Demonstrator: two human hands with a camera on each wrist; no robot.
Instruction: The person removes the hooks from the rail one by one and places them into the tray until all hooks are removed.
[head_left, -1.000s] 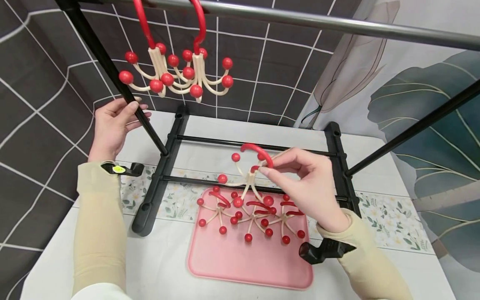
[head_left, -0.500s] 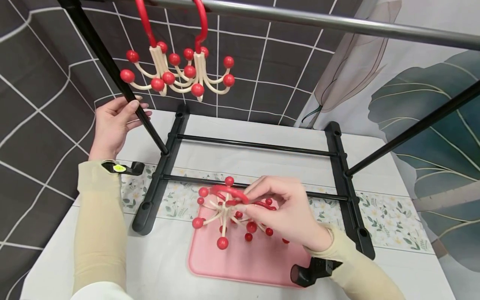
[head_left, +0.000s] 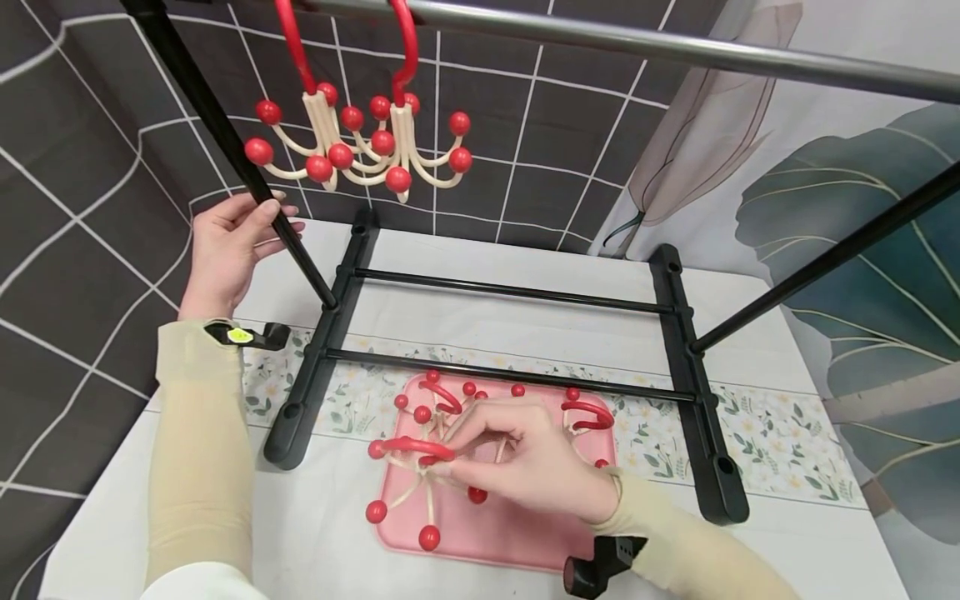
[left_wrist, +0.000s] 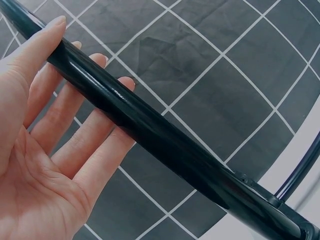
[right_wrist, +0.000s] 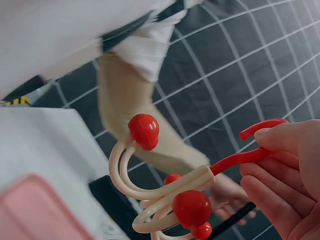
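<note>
"Multi-prong hanger, cream with red beads: where is it?"

"Low in the head view, left of center, over the left edge of the pink tray. Whether its prongs touch the tray, I can't tell."

"And the fingers on it?"

"Right hand, closed in a pinch: thumb and fingers hold the red hook end. The right wrist view shows the same hold, with the prongs sticking out away from the palm."

"What lies on the tray?"

"A left tray hanger at its upper left and a right tray hanger at its upper right. More red beads show around the hand, probably from 1 more, mostly covered."

"Left hand?"

"At the left of the frame, loosely around the rack's black upright, thumb on 1 side, fingers behind. I'd guess it steadies the rack."

"Farther off?"

"Upper left, 2 hangers, the left hung hanger and right hung hanger, hang side by side below the metal rod, before a dark grid-patterned backdrop."

"So how far along?"

"Under halfway, I'd judge: 2 are up, 1 is in hand and not yet on the rod, and probably 3 remain on the tray."
</note>
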